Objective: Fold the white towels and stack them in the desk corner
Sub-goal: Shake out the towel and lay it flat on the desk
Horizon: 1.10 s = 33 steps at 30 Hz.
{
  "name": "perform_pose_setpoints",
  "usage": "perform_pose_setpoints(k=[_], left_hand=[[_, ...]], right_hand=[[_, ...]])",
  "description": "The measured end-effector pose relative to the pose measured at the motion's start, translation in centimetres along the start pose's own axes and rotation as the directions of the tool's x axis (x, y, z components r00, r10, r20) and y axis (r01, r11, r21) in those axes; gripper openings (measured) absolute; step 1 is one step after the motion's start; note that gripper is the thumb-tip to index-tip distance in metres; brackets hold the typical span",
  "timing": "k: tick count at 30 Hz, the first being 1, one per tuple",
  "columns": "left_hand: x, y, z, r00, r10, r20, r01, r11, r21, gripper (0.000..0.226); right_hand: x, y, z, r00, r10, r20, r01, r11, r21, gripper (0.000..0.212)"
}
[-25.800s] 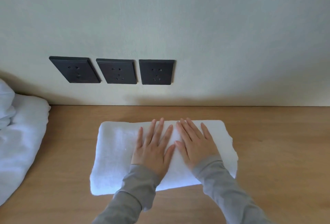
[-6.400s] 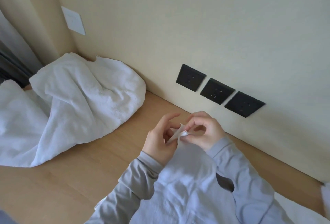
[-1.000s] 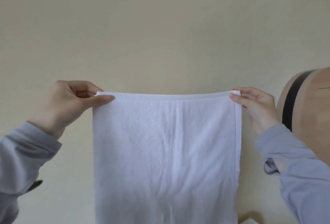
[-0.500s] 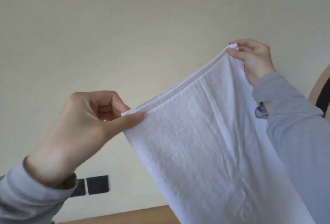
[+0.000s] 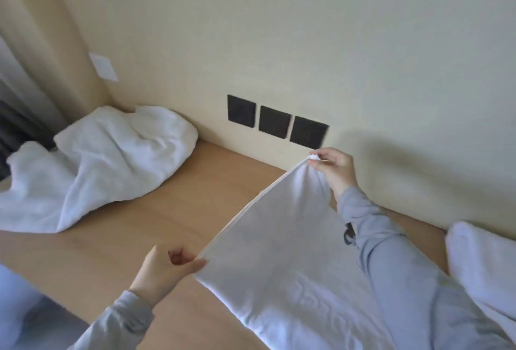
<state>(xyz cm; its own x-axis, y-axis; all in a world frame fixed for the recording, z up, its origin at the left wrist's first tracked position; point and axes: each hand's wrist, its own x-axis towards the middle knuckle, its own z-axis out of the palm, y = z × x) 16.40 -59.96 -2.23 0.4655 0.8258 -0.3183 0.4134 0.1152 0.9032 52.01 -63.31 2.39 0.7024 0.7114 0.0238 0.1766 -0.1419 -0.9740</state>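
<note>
Two corners of one flat white terry towel (image 5: 279, 252) are being pinched, one in each hand, so that its hemmed top edge is stretching in a straight line between them. The left hand (image 5: 164, 268) is gripping the nearer corner between the thumb and curled fingers. The right hand (image 5: 333, 167) is pinching the farther corner, its fingertips bunching a small wad of cloth. From that edge the towel is spreading down to the right of the left hand and under the right forearm. Its creased lower part appears to be resting on the light wooden desk top (image 5: 139, 232) and is running out of the bottom of the view.

Long grey sleeves (image 5: 391, 266) are covering both arms down to the wrists. Beyond the left hand and off to its left, a crumpled heap of white towels (image 5: 106, 160) is lying in the desk corner where the walls meet, well apart from the held towel. To the right of the right forearm, a rounded bulk of white towel (image 5: 485, 266) is sitting at the foot of the plain cream wall (image 5: 335, 42); whether it is folded cannot be told.

Just beyond the right hand and slightly to its left, three black square wall sockets (image 5: 275, 122) are sitting side by side on that wall. Farther left and higher, a white rectangular switch plate (image 5: 104, 67) is showing near the corner. A pale curtain (image 5: 16, 93) is hanging at the far left edge.
</note>
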Motion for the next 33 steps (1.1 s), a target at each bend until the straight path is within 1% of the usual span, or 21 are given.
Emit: perform_pose_setpoints(k=[2, 6, 9, 12, 16, 18, 19, 20, 21, 22, 23, 24, 25, 26, 27, 28, 29, 30, 31, 32, 33], left_hand=[[1.2, -3.3, -2.7, 0.992, -0.095, -0.082, 0.093, 0.995, -0.026, 0.027], [2.8, -7.9, -6.7, 0.967, -0.205, -0.153, 0.203, 0.979, -0.032, 0.022], [3.8, -10.4, -8.1, 0.935, -0.275, -0.225, 0.271, 0.961, -0.051, 0.022], [4.9, -12.7, -9.9, 0.885, -0.336, -0.322, 0.337, 0.94, -0.056, 0.017], [5.8, -14.9, -11.6, 0.826, -0.383, -0.413, 0.446, 0.892, 0.066, 0.015], [6.1, -15.5, -12.0, 0.811, -0.402, -0.426, 0.512, 0.839, 0.184, 0.009], [6.2, -15.6, -12.0, 0.802, -0.392, -0.45, 0.542, 0.793, 0.276, 0.008], [6.3, -15.5, -11.7, 0.796, -0.341, -0.499, 0.555, 0.74, 0.38, 0.008], [6.3, -15.4, -11.1, 0.802, -0.242, -0.546, 0.535, 0.699, 0.474, 0.01], [6.3, -15.0, -9.9, 0.823, -0.098, -0.559, 0.462, 0.688, 0.56, 0.015], [6.4, -14.5, -8.4, 0.86, 0.055, -0.507, 0.337, 0.684, 0.647, 0.023], [6.7, -13.9, -6.7, 0.905, 0.178, -0.387, 0.178, 0.668, 0.723, 0.033], [7.1, -13.6, -5.1, 0.941, 0.252, -0.226, 0.016, 0.634, 0.773, 0.042], [7.6, -13.6, -3.9, 0.957, 0.277, -0.089, -0.097, 0.592, 0.8, 0.05], [8.2, -13.7, -3.4, 0.963, 0.269, 0.0, -0.157, 0.562, 0.812, 0.054], [8.7, -14.2, -3.4, 0.969, 0.242, 0.052, -0.18, 0.541, 0.821, 0.058], [9.1, -14.8, -3.7, 0.971, 0.227, 0.08, -0.19, 0.521, 0.832, 0.061], [9.2, -15.5, -4.1, 0.969, 0.227, 0.092, -0.198, 0.509, 0.838, 0.062], [9.1, -16.1, -4.3, 0.968, 0.234, 0.093, -0.203, 0.506, 0.838, 0.061], [9.0, -16.7, -4.4, 0.969, 0.233, 0.087, -0.198, 0.514, 0.834, 0.062], [9.0, -17.0, -4.4, 0.972, 0.222, 0.077, -0.186, 0.526, 0.83, 0.064]], right_hand=[[1.3, 2.3, 5.8, 0.999, 0.017, 0.04, -0.016, 0.999, -0.034, 0.015], [4.0, 4.8, 16.0, 0.985, 0.023, 0.171, 0.002, 0.989, -0.146, 0.013], [5.3, 6.8, 21.6, 0.966, 0.024, 0.256, 0.035, 0.974, -0.222, 0.014], [6.1, 8.5, 25.8, 0.942, 0.035, 0.335, 0.056, 0.964, -0.258, 0.015], [6.4, 10.4, 30.6, 0.922, 0.03, 0.385, 0.122, 0.924, -0.363, 0.014], [6.3, 11.4, 32.3, 0.917, 0.028, 0.399, 0.168, 0.878, -0.448, 0.018], [6.1, 11.9, 32.9, 0.911, 0.013, 0.413, 0.216, 0.837, -0.503, 0.021], [5.9, 12.2, 33.3, 0.897, -0.008, 0.442, 0.288, 0.769, -0.57, 0.026], [5.5, 12.4, 33.5, 0.879, -0.023, 0.475, 0.362, 0.68, -0.637, 0.031], [4.8, 12.2, 33.6, 0.866, -0.053, 0.496, 0.426, 0.597, -0.68, 0.035], [3.8, 12.0, 33.6, 0.852, -0.118, 0.509, 0.486, 0.538, -0.689, 0.039], [2.3, 11.6, 33.4, 0.823, -0.209, 0.528, 0.552, 0.513, -0.657, 0.04], [0.4, 11.4, 33.0, 0.766, -0.309, 0.563, 0.632, 0.517, -0.577, 0.039], [-1.9, 11.5, 32.5, 0.679, -0.397, 0.618, 0.722, 0.513, -0.463, 0.039], [-4.5, 11.9, 31.7, 0.561, -0.437, 0.703, 0.806, 0.482, -0.344, 0.038], [-6.8, 12.6, 30.7, 0.421, -0.42, 0.804, 0.876, 0.42, -0.238, 0.039], [-8.4, 13.3, 29.6, 0.281, -0.368, 0.886, 0.926, 0.346, -0.15, 0.042], [-8.7, 14.0, 28.6, 0.18, -0.303, 0.936, 0.955, 0.282, -0.092, 0.045], [-7.6, 14.7, 27.8, 0.143, -0.251, 0.957, 0.969, 0.234, -0.083, 0.049], [-5.5, 15.3, 27.2, 0.177, -0.216, 0.96, 0.971, 0.195, -0.135, 0.053], [-3.1, 15.6, 26.8, 0.265, -0.18, 0.947, 0.955, 0.182, -0.233, 0.055]])
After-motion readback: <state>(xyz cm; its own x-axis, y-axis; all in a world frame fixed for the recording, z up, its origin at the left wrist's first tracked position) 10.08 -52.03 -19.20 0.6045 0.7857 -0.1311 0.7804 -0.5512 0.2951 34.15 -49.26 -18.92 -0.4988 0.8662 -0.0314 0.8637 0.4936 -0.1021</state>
